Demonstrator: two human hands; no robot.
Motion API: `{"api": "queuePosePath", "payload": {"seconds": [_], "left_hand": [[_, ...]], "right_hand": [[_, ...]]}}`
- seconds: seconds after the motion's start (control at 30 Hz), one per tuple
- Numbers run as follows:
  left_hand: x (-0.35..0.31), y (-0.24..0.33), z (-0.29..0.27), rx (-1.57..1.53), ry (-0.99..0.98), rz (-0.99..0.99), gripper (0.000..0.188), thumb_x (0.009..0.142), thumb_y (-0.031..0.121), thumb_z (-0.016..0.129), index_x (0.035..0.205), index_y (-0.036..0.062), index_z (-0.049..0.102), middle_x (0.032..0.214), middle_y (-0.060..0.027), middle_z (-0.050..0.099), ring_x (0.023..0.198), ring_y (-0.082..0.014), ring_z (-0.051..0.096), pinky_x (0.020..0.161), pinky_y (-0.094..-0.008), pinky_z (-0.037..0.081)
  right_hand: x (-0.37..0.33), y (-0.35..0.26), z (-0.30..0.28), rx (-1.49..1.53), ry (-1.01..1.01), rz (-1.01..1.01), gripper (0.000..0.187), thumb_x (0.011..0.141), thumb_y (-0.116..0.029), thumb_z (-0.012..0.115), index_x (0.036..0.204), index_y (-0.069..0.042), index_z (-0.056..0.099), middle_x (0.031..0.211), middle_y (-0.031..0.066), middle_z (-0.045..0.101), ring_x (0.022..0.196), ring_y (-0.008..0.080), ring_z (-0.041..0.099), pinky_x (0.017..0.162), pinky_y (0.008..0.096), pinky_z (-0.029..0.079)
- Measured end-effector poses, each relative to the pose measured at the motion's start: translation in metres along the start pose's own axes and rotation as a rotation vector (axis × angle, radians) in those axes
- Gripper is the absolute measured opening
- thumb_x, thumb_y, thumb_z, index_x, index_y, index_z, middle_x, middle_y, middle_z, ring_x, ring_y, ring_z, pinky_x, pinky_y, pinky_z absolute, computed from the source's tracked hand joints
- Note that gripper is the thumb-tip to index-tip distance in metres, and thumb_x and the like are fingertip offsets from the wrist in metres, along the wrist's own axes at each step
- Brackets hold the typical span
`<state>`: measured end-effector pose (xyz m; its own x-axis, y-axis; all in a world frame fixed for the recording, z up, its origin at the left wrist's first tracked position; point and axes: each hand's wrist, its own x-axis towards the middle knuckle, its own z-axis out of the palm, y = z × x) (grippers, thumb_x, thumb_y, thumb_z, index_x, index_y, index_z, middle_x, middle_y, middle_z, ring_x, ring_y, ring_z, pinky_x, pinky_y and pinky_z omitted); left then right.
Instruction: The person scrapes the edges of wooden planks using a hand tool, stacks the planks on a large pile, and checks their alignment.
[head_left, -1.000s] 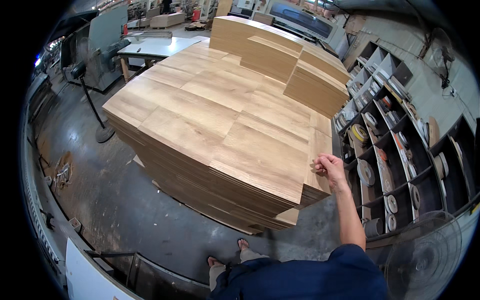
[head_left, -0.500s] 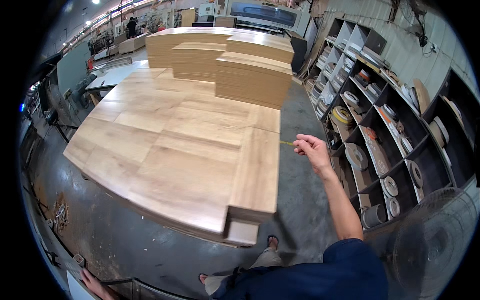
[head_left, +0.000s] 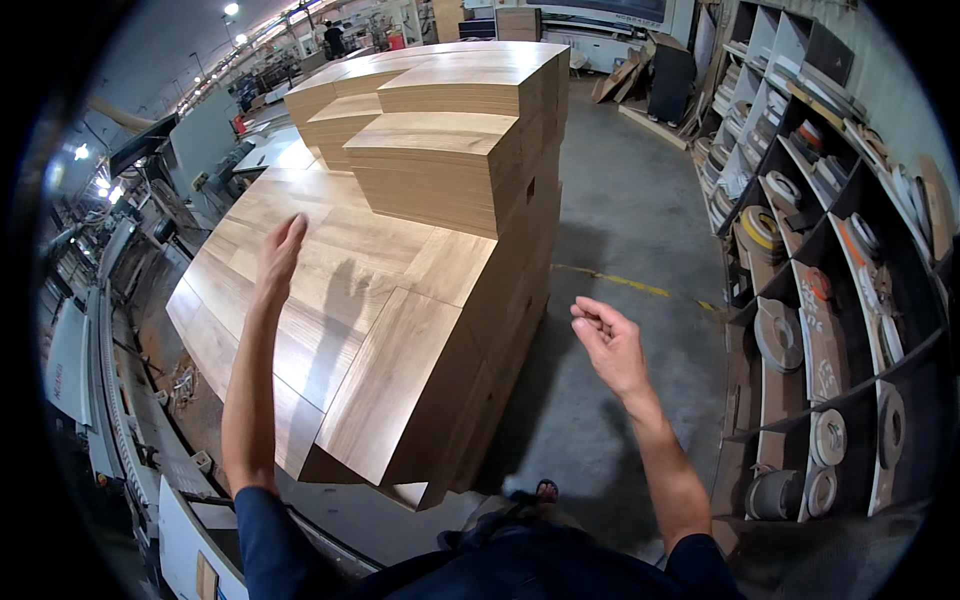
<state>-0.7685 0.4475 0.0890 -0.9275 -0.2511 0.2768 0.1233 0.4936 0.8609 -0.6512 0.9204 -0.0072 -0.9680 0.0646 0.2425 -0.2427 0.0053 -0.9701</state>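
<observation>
My left hand (head_left: 283,250) is raised over the near stack of wood-grain boards (head_left: 375,385). Its fingers are stretched out and nothing shows in them; its shadow falls on the board tops, and I cannot tell any contact. To the right of the stack, my right hand (head_left: 610,345) hangs in the air above the floor. It is empty, with fingers loosely bent and the thumb apart from them. Taller piles of the same light boards (head_left: 430,180) rise in steps at the far end of the stack.
On the right, a dark shelf rack (head_left: 770,400) holds several rolls of edge banding (head_left: 778,335). A yellow line (head_left: 625,283) crosses the grey floor (head_left: 600,240) between rack and stack. Along the left runs a long machine (head_left: 95,370). Loose panels (head_left: 622,75) lean at the back.
My left hand has come up from the lower left to above the boards. My view has shifted, so the stack's right side now shows. The right hand stays beside the stack.
</observation>
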Motion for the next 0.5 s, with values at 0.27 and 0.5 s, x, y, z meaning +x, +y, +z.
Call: {"api": "queuePosePath", "payload": {"seconds": [0.27,0.5], "left_hand": [[0.117,-0.001,0.069,-0.233,0.088,-0.174,0.081,0.086,0.059,0.059,0.141,0.0023,0.039,0.142,-0.0169,0.041,0.131,-0.0297,0.038,0.105,-0.0426,0.032],[0.157,-0.01,0.088,-0.41,0.259,-0.143,0.064,0.087,0.056,0.06,0.129,0.0077,0.052,0.116,-0.0072,0.057,0.108,-0.0166,0.053,0.094,-0.032,0.038]], "right_hand": [[0.085,-0.024,0.046,-0.312,-0.083,-0.405,0.053,0.084,-0.022,0.068,0.129,0.002,0.051,0.136,0.0192,0.05,0.125,0.0333,0.047,0.107,0.0389,0.036],[0.153,-0.009,0.077,-0.406,-0.207,-0.614,0.086,0.088,-0.05,0.059,0.145,0.004,0.024,0.151,0.0267,0.019,0.139,0.0435,0.02,0.114,0.0463,0.022]]}}
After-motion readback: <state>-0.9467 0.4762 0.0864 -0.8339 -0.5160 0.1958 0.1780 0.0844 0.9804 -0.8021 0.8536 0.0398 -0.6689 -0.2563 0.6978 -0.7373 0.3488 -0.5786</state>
